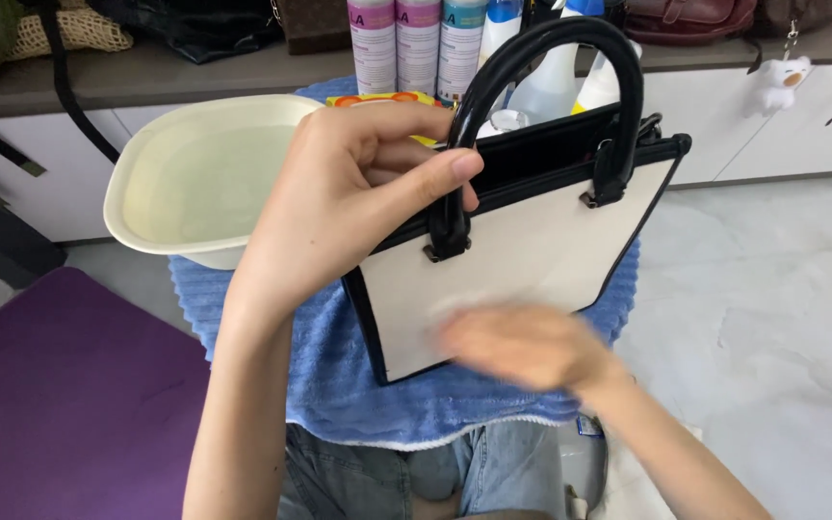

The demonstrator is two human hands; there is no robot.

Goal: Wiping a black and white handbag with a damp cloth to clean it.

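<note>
A cream handbag with black trim and arched black handles stands tilted on a blue towel. My left hand grips the bag's top edge beside the near handle, thumb over the rim. My right hand is blurred with motion, lying flat against the lower front panel of the bag; whether it holds anything cannot be told.
A cream plastic basin of water sits at the left on the towel. Several bottles and spray bottles stand behind the bag. A purple mat lies lower left. A low cabinet runs along the back, marble floor at the right.
</note>
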